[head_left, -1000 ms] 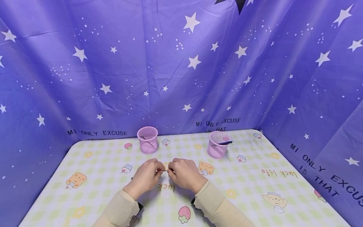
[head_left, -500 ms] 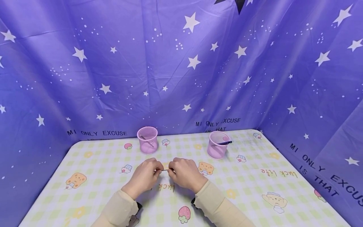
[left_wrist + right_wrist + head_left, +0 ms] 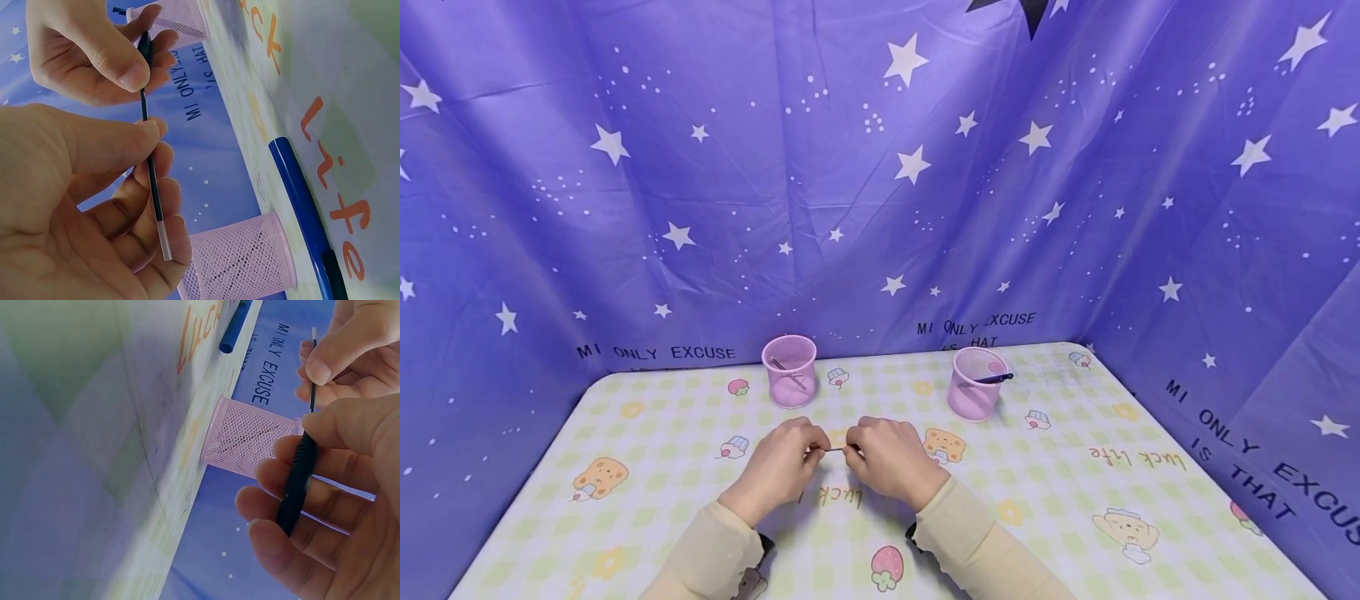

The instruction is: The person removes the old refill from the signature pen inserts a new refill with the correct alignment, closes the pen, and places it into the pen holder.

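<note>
In the head view both hands meet above the table's middle. My left hand [image 3: 775, 462] pinches a thin dark pen refill [image 3: 154, 187] between thumb and fingers; its clear end points away from the other hand. My right hand [image 3: 891, 458] grips a dark ribbed pen grip section [image 3: 299, 478], and the refill runs out of its narrow end. A short stretch of the refill [image 3: 835, 450] shows between the hands. Below them on the tabletop lies a blue pen barrel [image 3: 303, 212], which the left hand hides in the head view.
Two pink mesh pen cups stand toward the back: the left cup [image 3: 792, 387] has thin sticks inside, and the right cup [image 3: 973, 396] holds a dark pen [image 3: 995, 378]. A checked cloth [image 3: 1060, 492] covers the table. Purple starry curtains [image 3: 820, 167] hang behind and beside it.
My left hand has drifted slightly left, away from the right hand. The gap has widened and more of the refill shows. The right hand stays almost in place.
</note>
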The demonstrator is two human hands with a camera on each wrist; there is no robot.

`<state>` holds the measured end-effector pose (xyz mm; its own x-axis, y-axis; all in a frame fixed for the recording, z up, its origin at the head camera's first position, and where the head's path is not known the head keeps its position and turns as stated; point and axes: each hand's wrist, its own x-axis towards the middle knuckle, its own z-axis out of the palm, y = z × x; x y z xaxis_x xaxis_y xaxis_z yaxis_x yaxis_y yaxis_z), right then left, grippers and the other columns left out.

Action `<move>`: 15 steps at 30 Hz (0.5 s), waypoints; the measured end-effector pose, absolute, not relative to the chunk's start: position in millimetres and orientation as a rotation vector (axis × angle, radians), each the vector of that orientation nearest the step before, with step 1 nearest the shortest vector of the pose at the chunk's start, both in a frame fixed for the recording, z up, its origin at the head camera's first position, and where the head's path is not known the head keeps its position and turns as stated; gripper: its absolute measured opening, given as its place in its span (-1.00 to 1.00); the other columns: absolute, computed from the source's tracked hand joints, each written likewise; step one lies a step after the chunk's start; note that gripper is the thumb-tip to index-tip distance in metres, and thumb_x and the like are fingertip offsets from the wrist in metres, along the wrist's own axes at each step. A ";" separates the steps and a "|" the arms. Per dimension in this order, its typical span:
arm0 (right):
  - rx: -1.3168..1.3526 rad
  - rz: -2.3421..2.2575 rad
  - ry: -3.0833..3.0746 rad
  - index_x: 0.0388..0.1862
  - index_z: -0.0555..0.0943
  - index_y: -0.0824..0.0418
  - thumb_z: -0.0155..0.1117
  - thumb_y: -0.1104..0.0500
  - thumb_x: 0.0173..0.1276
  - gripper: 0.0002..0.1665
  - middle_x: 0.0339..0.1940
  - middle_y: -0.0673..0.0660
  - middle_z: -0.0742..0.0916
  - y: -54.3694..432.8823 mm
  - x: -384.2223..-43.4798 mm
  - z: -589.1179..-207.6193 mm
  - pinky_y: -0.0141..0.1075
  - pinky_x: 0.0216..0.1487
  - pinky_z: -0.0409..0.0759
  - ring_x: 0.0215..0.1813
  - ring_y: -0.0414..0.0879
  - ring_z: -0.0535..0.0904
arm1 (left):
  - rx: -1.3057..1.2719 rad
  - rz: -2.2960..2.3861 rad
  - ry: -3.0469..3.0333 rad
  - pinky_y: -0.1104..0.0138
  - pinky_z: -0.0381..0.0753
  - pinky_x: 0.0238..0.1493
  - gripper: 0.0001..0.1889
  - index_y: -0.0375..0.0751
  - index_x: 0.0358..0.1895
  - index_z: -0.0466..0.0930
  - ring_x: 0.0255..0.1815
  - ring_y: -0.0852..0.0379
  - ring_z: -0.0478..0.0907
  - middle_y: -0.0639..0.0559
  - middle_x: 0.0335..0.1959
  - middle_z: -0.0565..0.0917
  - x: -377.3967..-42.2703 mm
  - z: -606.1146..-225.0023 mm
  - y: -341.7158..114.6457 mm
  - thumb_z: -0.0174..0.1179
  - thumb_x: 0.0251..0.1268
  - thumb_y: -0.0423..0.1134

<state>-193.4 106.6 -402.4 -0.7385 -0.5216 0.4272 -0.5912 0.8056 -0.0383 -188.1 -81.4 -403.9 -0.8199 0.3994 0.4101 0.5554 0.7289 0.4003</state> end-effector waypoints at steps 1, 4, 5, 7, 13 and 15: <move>0.835 0.240 -2.594 -0.64 0.49 -0.05 0.24 0.07 0.22 -0.76 -0.65 -0.15 0.39 106.6 -193.4 -402.3 -0.33 -0.63 0.27 -0.62 -0.25 0.34 | -0.748 -0.747 -2.638 0.31 0.51 -0.35 -0.85 -0.10 -0.42 0.70 -0.45 0.26 0.45 0.21 -0.52 0.50 -188.1 -403.8 -81.4 0.33 0.00 -0.47; 0.831 0.238 -2.597 -0.63 0.51 -0.04 0.24 0.07 0.22 -0.77 -0.65 -0.15 0.40 106.7 -193.4 -402.0 -0.33 -0.63 0.28 -0.61 -0.24 0.35 | -0.746 -0.740 -2.643 0.32 0.50 -0.35 -0.85 -0.11 -0.42 0.70 -0.45 0.26 0.44 0.22 -0.52 0.48 -188.4 -403.9 -81.6 0.33 0.00 -0.47; 0.829 0.237 -2.598 -0.62 0.51 -0.05 0.24 0.07 0.22 -0.77 -0.65 -0.15 0.40 106.7 -193.4 -401.9 -0.33 -0.63 0.28 -0.61 -0.24 0.35 | -0.744 -0.738 -2.644 0.31 0.50 -0.35 -0.85 -0.11 -0.42 0.70 -0.45 0.26 0.44 0.22 -0.52 0.48 -188.4 -403.9 -81.7 0.33 0.00 -0.47; 0.827 0.236 -2.599 -0.62 0.52 -0.04 0.24 0.07 0.22 -0.78 -0.65 -0.15 0.40 106.7 -193.3 -401.8 -0.32 -0.63 0.29 -0.61 -0.24 0.36 | -0.737 -0.731 -2.648 0.31 0.50 -0.35 -0.85 -0.10 -0.43 0.70 -0.46 0.25 0.44 0.23 -0.52 0.47 -188.4 -403.9 -81.9 0.33 0.00 -0.46; 0.826 0.236 -2.599 -0.62 0.51 -0.05 0.23 0.06 0.23 -0.77 -0.65 -0.15 0.40 107.0 -193.2 -401.6 -0.32 -0.63 0.28 -0.61 -0.24 0.36 | -0.727 -0.725 -2.653 0.31 0.49 -0.36 -0.85 -0.10 -0.43 0.69 -0.47 0.26 0.42 0.23 -0.53 0.46 -188.2 -403.4 -82.8 0.32 0.00 -0.47; 0.826 0.236 -2.599 -0.62 0.52 -0.04 0.24 0.05 0.23 -0.77 -0.65 -0.15 0.40 107.3 -193.2 -401.7 -0.33 -0.63 0.28 -0.61 -0.24 0.36 | -0.726 -0.727 -2.652 0.31 0.49 -0.36 -0.85 -0.11 -0.42 0.70 -0.46 0.25 0.42 0.23 -0.53 0.47 -188.3 -403.0 -83.2 0.32 0.00 -0.47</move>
